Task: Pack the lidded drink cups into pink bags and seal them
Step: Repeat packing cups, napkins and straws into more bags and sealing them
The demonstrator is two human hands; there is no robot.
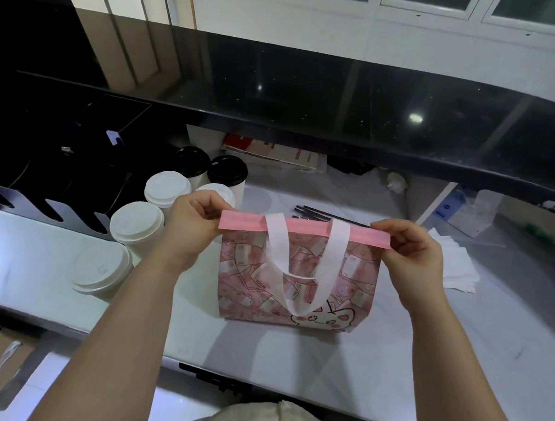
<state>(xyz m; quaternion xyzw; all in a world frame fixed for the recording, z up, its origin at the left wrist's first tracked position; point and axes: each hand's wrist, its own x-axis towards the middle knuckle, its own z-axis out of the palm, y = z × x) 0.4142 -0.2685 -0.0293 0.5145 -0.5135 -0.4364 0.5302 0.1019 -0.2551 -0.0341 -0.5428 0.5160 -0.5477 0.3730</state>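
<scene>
My left hand (194, 219) has its grip pinched on the left end of the pink bag's (297, 277) folded top strip, and my right hand (408, 244) pinches the right end — the bag stands upright on the counter (52, 260) between them. I judge this bag is at the sealing step, though I cannot see what it holds. To the left, several lidded cups (136, 223) stand unpacked — so most of the job looks left.
</scene>
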